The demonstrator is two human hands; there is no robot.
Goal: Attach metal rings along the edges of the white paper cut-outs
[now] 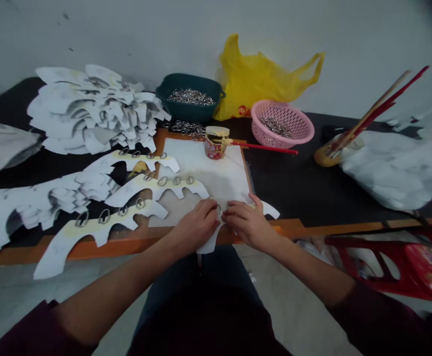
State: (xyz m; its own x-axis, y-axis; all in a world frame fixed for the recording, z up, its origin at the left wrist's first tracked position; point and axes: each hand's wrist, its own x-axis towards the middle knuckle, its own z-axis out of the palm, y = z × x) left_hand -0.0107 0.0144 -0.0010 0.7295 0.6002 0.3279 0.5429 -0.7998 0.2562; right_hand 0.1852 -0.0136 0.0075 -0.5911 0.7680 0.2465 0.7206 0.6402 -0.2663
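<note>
At the near edge of the table, my two hands work on a curved white cut-out piece (209,243) with scalloped notches. My left hand (201,220) is closed on it, the fingertips beside a metal ring (219,210) standing on the piece. From the other side my right hand (248,221) grips the same piece, its fingers bent together near that ring. The hands hide most of the piece; one end shows past my right hand. To the left lie similar pieces (124,190), each with several metal rings along a yellowish strip.
A cup of yellowish paste (216,148) with a red-handled brush (264,146) stands on a white sheet (186,153). Behind are a green basket (189,111) and a pink basket (301,131) of rings, and a yellow bag (260,79). Stacked cut-outs (67,113) fill the left.
</note>
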